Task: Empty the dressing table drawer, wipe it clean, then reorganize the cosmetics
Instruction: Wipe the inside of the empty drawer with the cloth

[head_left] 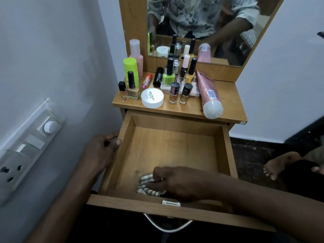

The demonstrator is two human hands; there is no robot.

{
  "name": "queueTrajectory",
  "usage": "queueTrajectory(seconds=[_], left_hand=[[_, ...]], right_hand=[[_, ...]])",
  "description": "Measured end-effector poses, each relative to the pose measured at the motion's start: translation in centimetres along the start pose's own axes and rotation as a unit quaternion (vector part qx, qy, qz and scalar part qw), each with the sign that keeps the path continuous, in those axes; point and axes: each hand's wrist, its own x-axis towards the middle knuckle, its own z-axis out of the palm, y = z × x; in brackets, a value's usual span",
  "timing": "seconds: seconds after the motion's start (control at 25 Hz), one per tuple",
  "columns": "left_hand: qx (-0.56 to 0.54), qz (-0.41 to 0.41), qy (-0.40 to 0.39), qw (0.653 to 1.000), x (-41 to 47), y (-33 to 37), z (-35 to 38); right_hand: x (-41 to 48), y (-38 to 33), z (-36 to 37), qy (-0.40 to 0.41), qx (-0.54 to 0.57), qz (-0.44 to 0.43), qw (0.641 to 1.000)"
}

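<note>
Okay, drawer (172,151): pulled wide open in the middle of the frame. Bare wood inside, and nothing in it but my cloth and my right hand.
smudge (137,171): small dark mark on the drawer floor, just up and left of the cloth.
cloth (149,185): grey-and-white striped, bunched up, lying on the drawer floor close to the front wall, lower centre.
right hand (177,183): fingers curled in tight, pinching the cloth and pressing it onto the wood.
left hand (100,151): wrapped round the drawer's left wall, left of centre. Thumb on the top edge, other fingers curled over the outside.
table top (228,95): upper centre, and all the cosmetics are up here, none in the drawer.
left bunch: lime green bottle (130,71) with a pink bottle (135,55) behind it, small polishes in front.
middle: white tub (152,98) labelled nail polish remover, two little polish bottles just right of it, more behind.
right side: pink tube (209,95) lying down, cap end toward the drawer.
mirror (201,23): top of frame, reflecting the bottles.
</note>
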Motion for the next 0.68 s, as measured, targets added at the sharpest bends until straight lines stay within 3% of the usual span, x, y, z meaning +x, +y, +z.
queueTrajectory(seconds=[0.08, 0.2, 0.24, 0.32, 0.44, 0.52, 0.6, 0.68], left_hand=[[0.007, 0.003, -0.004, 1.0, 0.0, -0.1, 0.0], [0.018, 0.009, 0.0, 1.0, 0.0, 0.0, -0.1], [0.022, 0.009, 0.003, 1.0, -0.1, 0.1, 0.0], [0.025, 0.01, 0.009, 1.0, -0.1, 0.3, 0.0], [0.025, 0.013, 0.003, 1.0, -0.1, 0.1, 0.0], [0.028, 0.018, 0.005, 0.999, -0.1, 0.1, 0.0], [0.028, 0.019, 0.013, 0.999, -0.1, 0.2, 0.1], [0.03, 0.018, 0.017, 0.999, -0.2, 0.3, 0.2]], right_hand=[[-0.5, 1.3, -1.3, -0.027, -0.024, 0.001, 0.999], [1.7, 5.9, -3.7, 0.054, -0.109, 0.218, 0.968], [2.8, 6.3, -3.7, 0.072, -0.123, 0.248, 0.958], [4.8, 4.3, -2.6, 0.078, -0.092, 0.194, 0.974], [3.2, -0.9, -1.3, -0.025, 0.018, -0.005, 1.0], [2.1, 0.3, -2.2, -0.035, 0.008, -0.034, 0.999], [3.1, 3.5, -3.1, 0.014, -0.081, 0.08, 0.993], [5.3, 5.7, -3.7, 0.091, -0.134, 0.216, 0.963]])
